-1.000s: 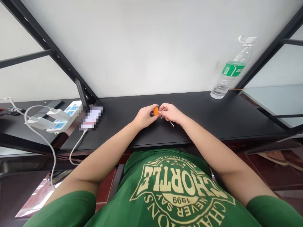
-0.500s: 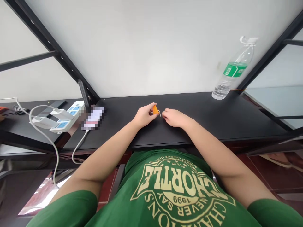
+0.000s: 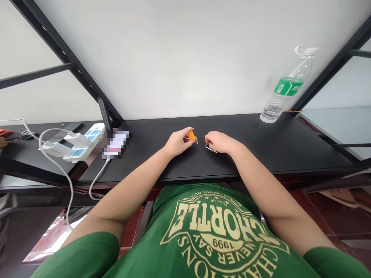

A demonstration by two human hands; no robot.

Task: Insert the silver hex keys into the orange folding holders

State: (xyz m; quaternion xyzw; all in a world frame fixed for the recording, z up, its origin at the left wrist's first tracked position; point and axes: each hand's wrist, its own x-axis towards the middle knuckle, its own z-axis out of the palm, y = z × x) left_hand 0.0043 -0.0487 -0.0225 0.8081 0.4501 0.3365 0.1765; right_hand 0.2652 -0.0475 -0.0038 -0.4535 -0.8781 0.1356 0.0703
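My left hand (image 3: 177, 142) rests on the black desk (image 3: 261, 146) and pinches a small orange part (image 3: 191, 135) with a short metal piece at its right end. My right hand (image 3: 219, 141) lies a little to the right, fingers curled over a thin bent metal rod (image 3: 210, 148) that lies on the desk. A small gap separates the two hands.
A clear water bottle (image 3: 285, 90) with a green label stands at the back right by a black frame post. At the left lie a phone (image 3: 115, 144) on a white cable and a white power strip (image 3: 78, 146) with plugs. A white wall closes the desk's far side.
My right hand has drawn away from the orange part to the right, taking the thin metal rod down onto the desk. The left hand has kept the orange part in place.
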